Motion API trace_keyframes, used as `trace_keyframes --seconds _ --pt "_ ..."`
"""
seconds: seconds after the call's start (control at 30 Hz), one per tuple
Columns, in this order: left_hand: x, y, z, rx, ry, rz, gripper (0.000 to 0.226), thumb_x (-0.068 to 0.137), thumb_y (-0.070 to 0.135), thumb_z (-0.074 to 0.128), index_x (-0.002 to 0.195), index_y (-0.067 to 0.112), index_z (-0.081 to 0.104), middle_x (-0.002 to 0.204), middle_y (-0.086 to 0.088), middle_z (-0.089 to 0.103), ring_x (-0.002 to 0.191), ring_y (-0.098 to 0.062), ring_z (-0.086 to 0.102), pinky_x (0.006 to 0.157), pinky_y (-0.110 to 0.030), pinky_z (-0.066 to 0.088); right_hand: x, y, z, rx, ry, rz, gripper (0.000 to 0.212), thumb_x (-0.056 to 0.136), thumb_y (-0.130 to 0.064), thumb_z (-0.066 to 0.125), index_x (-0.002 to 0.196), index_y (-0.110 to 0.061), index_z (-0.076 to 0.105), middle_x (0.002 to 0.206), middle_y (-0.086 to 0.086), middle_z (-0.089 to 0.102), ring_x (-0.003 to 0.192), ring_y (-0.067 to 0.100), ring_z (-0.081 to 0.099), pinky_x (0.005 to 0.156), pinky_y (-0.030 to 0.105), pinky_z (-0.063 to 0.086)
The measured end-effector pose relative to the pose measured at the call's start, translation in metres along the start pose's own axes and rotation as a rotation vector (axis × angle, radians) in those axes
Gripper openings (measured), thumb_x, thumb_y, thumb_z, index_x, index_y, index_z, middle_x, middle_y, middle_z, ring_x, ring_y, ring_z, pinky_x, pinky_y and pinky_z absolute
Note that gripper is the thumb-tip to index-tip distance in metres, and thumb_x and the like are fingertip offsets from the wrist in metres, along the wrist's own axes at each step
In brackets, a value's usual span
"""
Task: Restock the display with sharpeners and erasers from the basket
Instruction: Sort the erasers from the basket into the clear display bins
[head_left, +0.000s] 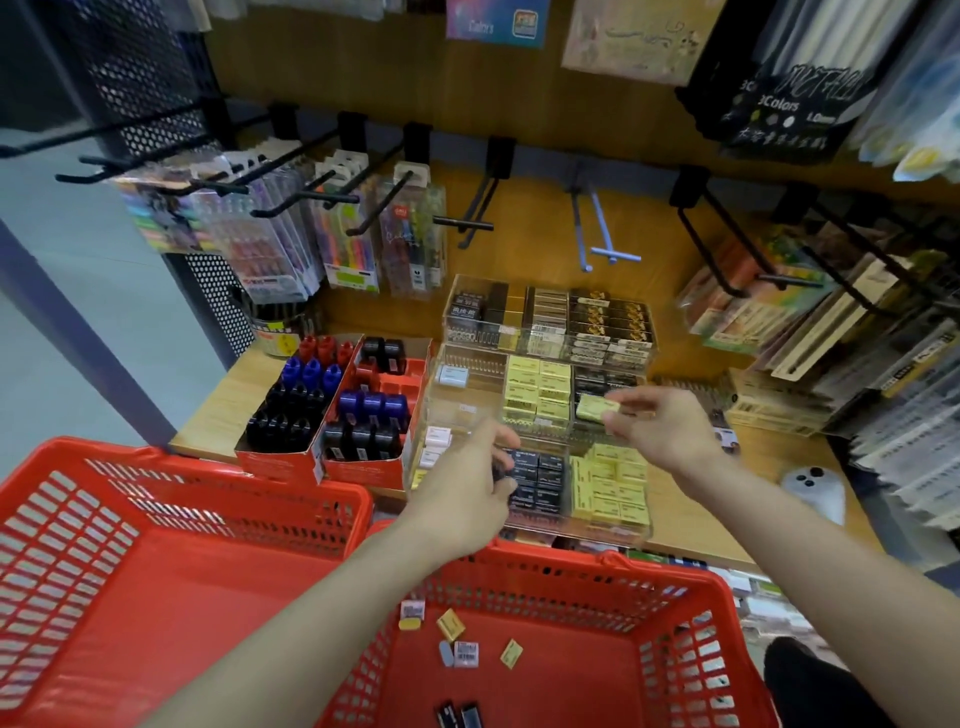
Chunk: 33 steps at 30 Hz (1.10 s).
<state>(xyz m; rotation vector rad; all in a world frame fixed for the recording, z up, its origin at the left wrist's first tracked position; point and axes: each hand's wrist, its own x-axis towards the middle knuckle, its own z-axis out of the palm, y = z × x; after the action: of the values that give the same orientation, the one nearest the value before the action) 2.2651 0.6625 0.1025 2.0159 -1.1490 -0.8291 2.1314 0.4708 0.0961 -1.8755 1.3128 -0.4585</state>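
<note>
The display (535, 415), a clear tiered rack on the shelf, is your landmark: its top tier holds dark boxed items, its middle tier yellow erasers (537, 392) with one pale eraser in the compartment to their left, and its bottom tier black boxes (540, 475) beside more yellow erasers. Left of the display stand two red cartons (332, 410) of sharpeners in red, blue and black; too many overlap for a sure count. In front of the display sit two red baskets. The one right below it (571, 649) holds loose stock: two yellow erasers, about three pale packaged ones, and two dark pieces at its near edge. The other basket (130, 571), off to the left, shows only its bare floor. Your right hand (660, 421) hovers over the display's middle tier, its fingertips pinching a single yellow eraser (595, 408) just beside the stacked yellow ones. Your left hand (467, 493) reaches over the display's bottom tier with its fingers curled round something small and dark (501, 470) at the black boxes; what it is you cannot tell.
</note>
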Motion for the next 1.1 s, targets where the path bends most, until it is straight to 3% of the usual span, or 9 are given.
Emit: trace_keyframes --seconds 0.1,0.3,0.43,0.57,0.77,0.87,0.93,1.03,1.1 --pt "0.003 0.0 -0.003 -0.051 0.022 0.01 0.03 0.094 0.023 0.066 0.114 0.031 0.045 0.108 0.013 0.062 0.062 -0.002 0.055 0.06 -0.004 0.039 0.022 -0.019 0.024 -0.152 0.006 -0.056 0.023 0.087 -0.024 0.074 0.109 -0.023 0.072 0.098 -0.004 0.068 0.085 0.011 0.063 0.069 0.018 0.048" --pt "0.011 -0.001 -0.012 -0.187 0.119 -0.018 0.032 0.081 0.034 0.079 0.103 0.034 0.055 0.097 0.019 0.07 0.066 0.003 0.058 0.079 -0.028 0.052 0.041 -0.019 0.049 -0.349 0.001 -0.163 0.027 0.09 -0.023 0.071 0.116 -0.019 0.07 0.112 0.003 0.069 0.091 0.013 0.061 0.078 0.021 0.05" --pt "0.013 0.0 -0.011 -0.27 0.092 -0.023 0.033 0.08 0.03 0.081 0.101 0.034 0.055 0.099 0.02 0.071 0.046 0.007 0.051 0.067 -0.026 0.047 0.043 -0.007 0.053 -0.466 0.033 -0.264 0.034 0.089 -0.029 0.071 0.12 -0.015 0.069 0.121 0.009 0.062 0.099 0.019 0.063 0.089 0.028 0.051" --pt "0.014 0.0 -0.009 -0.357 0.081 -0.021 0.033 0.08 0.022 0.081 0.1 0.032 0.056 0.104 0.018 0.071 0.038 0.004 0.046 0.058 -0.024 0.043 0.046 0.0 0.059 -0.475 0.042 -0.31 0.038 0.082 -0.023 0.078 0.118 -0.013 0.069 0.117 0.006 0.058 0.085 0.011 0.055 0.085 0.024 0.047" --pt "0.008 0.001 -0.01 -0.41 0.086 0.008 0.036 0.079 0.018 0.082 0.101 0.03 0.057 0.104 0.019 0.072 0.037 0.0 0.037 0.057 -0.025 0.046 0.05 0.003 0.065 -0.477 0.073 -0.273 0.036 0.078 -0.024 0.081 0.111 -0.015 0.071 0.117 0.004 0.059 0.103 0.019 0.058 0.09 0.029 0.048" --pt "0.006 0.004 -0.012 -0.408 0.111 0.04 0.039 0.077 0.018 0.083 0.102 0.031 0.057 0.104 0.024 0.071 0.046 -0.003 0.045 0.061 -0.031 0.049 0.038 -0.006 0.055 -0.328 0.085 -0.313 0.028 0.084 -0.022 0.076 0.111 -0.017 0.071 0.116 0.002 0.057 0.093 0.012 0.06 0.086 0.022 0.049" --pt "0.003 0.009 -0.014 -0.405 0.132 0.089 0.041 0.077 0.018 0.083 0.104 0.032 0.056 0.105 0.028 0.07 0.059 -0.01 0.056 0.066 -0.037 0.055 0.014 -0.021 0.04 -0.157 -0.009 -0.306 0.018 0.091 -0.02 0.068 0.108 -0.017 0.072 0.108 -0.002 0.066 0.085 0.008 0.065 0.082 0.021 0.053" --pt "-0.004 0.017 -0.015 -0.378 0.173 0.178 0.043 0.076 0.017 0.084 0.104 0.034 0.056 0.104 0.03 0.068 0.091 0.004 0.063 0.087 -0.03 0.05 -0.041 -0.043 0.012 0.362 -0.466 -0.025 0.025 0.094 -0.024 0.061 0.113 -0.011 0.071 0.094 0.004 0.075 0.09 0.016 0.072 0.081 0.028 0.058" --pt "-0.008 0.022 -0.013 -0.382 0.18 0.223 0.042 0.074 0.013 0.085 0.102 0.032 0.058 0.102 0.028 0.068 0.099 0.007 0.061 0.092 -0.024 0.048 -0.07 -0.047 0.0 0.506 -0.625 0.084 0.028 0.094 -0.025 0.06 0.117 -0.01 0.069 0.098 0.01 0.075 0.098 0.019 0.071 0.088 0.032 0.057"
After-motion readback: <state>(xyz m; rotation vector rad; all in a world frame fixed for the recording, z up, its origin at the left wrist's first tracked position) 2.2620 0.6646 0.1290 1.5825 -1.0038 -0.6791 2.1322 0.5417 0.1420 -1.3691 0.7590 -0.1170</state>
